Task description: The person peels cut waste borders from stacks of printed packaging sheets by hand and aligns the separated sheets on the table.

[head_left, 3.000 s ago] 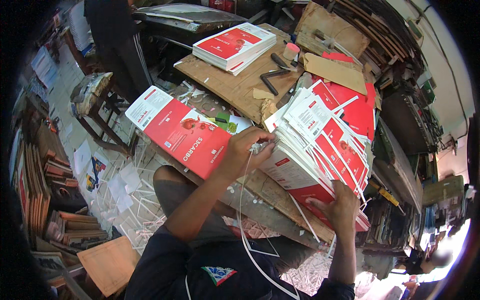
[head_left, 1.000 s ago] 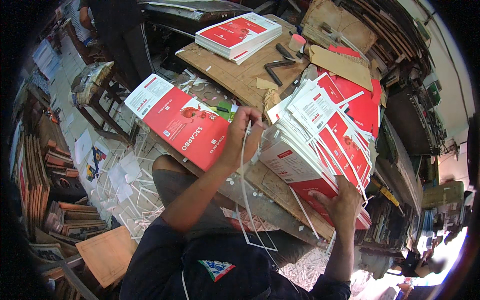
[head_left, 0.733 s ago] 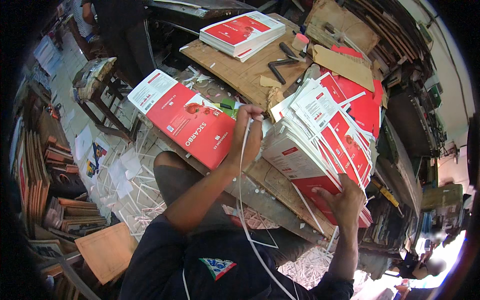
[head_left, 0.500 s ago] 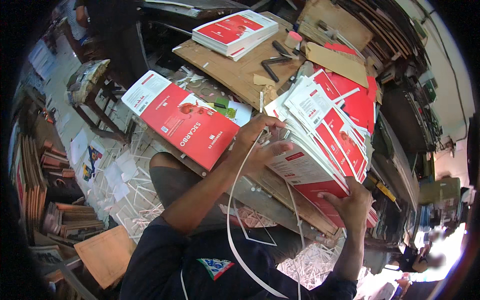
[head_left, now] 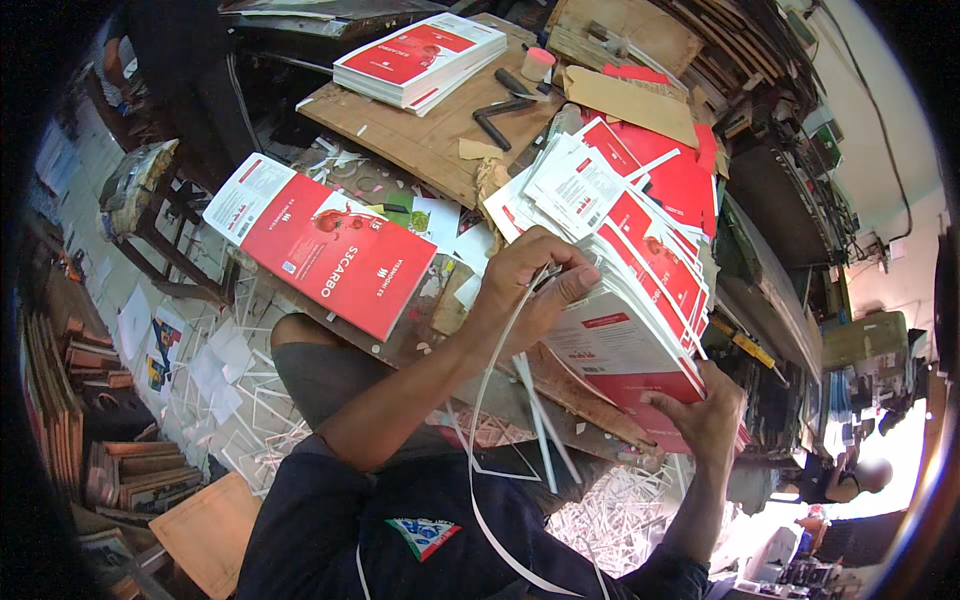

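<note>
My left hand (head_left: 535,285) is closed at the upper left corner of a tilted stack of red and white printed sheets (head_left: 625,345). A long, thin white paper strip (head_left: 474,465) hangs from its fingers and curves down past my shirt. What else lies between thumb and fingers is partly hidden. My right hand (head_left: 705,405) grips the stack's lower right edge, its thumb flat on the front sheet. Behind the stack, more loose printed sheets (head_left: 650,255) lie fanned out unevenly.
A neat red and white pile (head_left: 335,245) lies to the left; another pile (head_left: 420,60) sits on a wooden board (head_left: 400,130) at the back. Nearby are a black angled tool (head_left: 492,122) and a pink-lidded jar (head_left: 538,64). White offcuts (head_left: 620,525) cover the floor. A stool (head_left: 140,200) stands left.
My left thumb and fingers have closed together at the stack's corner. More white strips now dangle below the stack. The view has shifted, so the surroundings appear farther left.
</note>
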`<state>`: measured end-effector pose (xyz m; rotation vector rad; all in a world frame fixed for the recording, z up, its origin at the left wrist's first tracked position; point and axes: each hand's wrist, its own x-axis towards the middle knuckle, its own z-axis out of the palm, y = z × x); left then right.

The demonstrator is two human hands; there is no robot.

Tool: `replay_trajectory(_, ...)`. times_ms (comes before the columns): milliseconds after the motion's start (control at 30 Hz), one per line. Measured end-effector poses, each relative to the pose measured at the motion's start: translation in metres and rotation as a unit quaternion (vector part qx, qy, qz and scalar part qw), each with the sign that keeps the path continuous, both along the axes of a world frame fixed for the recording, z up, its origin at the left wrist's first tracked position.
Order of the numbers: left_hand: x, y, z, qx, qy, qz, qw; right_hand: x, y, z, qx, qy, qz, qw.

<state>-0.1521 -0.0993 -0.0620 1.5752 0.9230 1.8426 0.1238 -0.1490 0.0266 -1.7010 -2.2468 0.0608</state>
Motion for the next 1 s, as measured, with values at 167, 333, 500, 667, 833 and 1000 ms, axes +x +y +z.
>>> replay_trajectory(167,-0.003,-0.002,-0.006,0.039,0.055,0.063,0.996,0.005,-0.002,-0.003,0.019,0.046,0.032,0.998)
replay_trajectory(333,-0.026,0.013,-0.033,-0.038,0.084,0.191,0.977,0.027,-0.007,0.012,-0.016,0.115,-0.034,0.993)
replay_trajectory(500,-0.021,0.016,-0.064,-0.087,0.179,0.194,0.961,0.056,-0.01,0.024,-0.007,0.247,-0.096,0.964)
replay_trajectory(667,-0.019,0.013,-0.065,-0.234,0.291,0.148,0.916,0.074,-0.018,0.04,0.05,0.234,-0.142,0.961)
replay_trajectory(833,-0.001,0.027,-0.064,-0.123,-0.018,-0.016,0.992,0.087,-0.021,0.044,0.101,0.297,-0.147,0.938)
replay_trajectory(1000,0.066,0.016,-0.002,-0.067,-0.083,-0.258,0.96,0.062,-0.023,0.044,0.067,0.336,-0.167,0.925)
